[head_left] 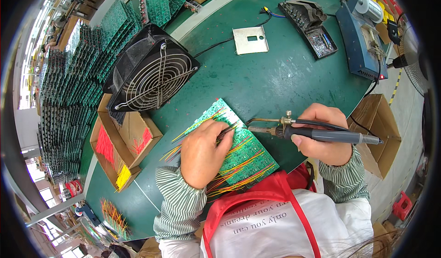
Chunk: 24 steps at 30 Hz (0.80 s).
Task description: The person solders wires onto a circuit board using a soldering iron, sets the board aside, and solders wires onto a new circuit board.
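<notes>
A green circuit board (243, 143) lies tilted on the table in front of me, with rows of yellow, red and dark wires (243, 168) sticking out across it. Over its left side is my left hand (202, 154), thumb and fingers pinched on a dark wire (226, 131) at the board's upper part. My right hand (328, 152) is wrapped around a grey-and-black soldering iron (317, 134). A thin metal feed tube (264, 120) runs above the iron's tip. The tip points left at the board's right edge; whether it touches cannot be made out.
A black fan (158, 74) stands beyond my left hand, near a cardboard box (131, 143) of red and yellow wires. Stacked circuit boards (69, 97) line the far left. A blue solder feeder (360, 42), black tray (321, 42) and white plate (250, 45) sit at the back.
</notes>
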Each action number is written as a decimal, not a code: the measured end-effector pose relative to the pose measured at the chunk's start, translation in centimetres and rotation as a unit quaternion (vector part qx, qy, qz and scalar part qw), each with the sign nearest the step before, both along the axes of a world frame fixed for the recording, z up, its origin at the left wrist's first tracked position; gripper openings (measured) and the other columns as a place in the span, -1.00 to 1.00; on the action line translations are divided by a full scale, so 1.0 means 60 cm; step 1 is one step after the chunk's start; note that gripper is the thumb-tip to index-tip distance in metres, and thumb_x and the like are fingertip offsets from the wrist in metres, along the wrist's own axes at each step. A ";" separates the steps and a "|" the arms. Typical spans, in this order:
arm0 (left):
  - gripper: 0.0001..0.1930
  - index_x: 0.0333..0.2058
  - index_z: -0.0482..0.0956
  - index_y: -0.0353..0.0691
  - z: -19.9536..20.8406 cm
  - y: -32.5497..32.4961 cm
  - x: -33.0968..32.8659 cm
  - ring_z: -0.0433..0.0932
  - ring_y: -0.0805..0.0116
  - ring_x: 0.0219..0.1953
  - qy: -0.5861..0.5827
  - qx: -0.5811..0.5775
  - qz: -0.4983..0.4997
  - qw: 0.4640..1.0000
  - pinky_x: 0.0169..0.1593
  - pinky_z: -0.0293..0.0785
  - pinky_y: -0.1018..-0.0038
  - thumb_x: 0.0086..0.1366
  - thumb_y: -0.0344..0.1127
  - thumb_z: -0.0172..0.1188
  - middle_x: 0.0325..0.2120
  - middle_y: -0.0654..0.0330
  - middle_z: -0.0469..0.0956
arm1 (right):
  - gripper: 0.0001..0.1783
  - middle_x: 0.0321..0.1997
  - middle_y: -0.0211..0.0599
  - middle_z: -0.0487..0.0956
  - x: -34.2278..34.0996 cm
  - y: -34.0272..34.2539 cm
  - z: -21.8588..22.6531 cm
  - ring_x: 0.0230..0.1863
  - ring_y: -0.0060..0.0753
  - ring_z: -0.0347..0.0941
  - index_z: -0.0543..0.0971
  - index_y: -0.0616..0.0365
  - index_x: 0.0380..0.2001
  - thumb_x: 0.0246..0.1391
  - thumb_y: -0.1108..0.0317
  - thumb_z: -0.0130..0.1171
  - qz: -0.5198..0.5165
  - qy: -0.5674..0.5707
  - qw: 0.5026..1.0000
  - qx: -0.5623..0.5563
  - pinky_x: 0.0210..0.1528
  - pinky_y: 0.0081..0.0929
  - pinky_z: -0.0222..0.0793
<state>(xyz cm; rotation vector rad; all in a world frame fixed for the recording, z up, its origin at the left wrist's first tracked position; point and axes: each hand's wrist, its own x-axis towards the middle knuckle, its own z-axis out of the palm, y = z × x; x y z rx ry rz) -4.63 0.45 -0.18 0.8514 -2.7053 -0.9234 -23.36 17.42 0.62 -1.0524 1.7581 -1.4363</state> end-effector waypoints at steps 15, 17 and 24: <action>-0.90 -0.40 0.59 -0.35 0.011 0.043 0.127 0.47 0.45 -0.56 -0.027 0.067 0.055 0.996 -0.46 0.37 0.56 0.08 -0.48 0.29 -0.55 0.14 0.55 | -0.83 -0.65 -0.32 0.53 0.064 -0.004 0.007 -0.64 -0.47 0.47 0.53 0.22 -0.52 -0.20 0.42 0.30 0.133 -0.038 0.990 -0.002 -0.57 -0.52 0.33; -0.89 -0.42 0.57 -0.36 0.010 0.042 0.125 0.45 0.42 -0.57 -0.032 0.080 0.065 0.994 -0.47 0.36 0.54 0.08 -0.46 0.30 -0.56 0.14 0.53 | -0.83 -0.65 -0.32 0.52 0.070 -0.006 -0.002 -0.65 -0.47 0.47 0.52 0.22 -0.52 -0.20 0.42 0.30 0.128 -0.032 0.991 0.004 -0.58 -0.52 0.32; -0.87 -0.44 0.56 -0.37 0.009 0.037 0.128 0.46 0.36 -0.56 -0.035 0.091 0.060 0.993 -0.47 0.36 0.50 0.08 -0.44 0.30 -0.56 0.12 0.53 | -0.83 -0.67 -0.33 0.51 0.081 -0.011 -0.008 -0.66 -0.49 0.45 0.51 0.22 -0.51 -0.19 0.43 0.30 0.127 -0.042 0.991 0.002 -0.59 -0.52 0.31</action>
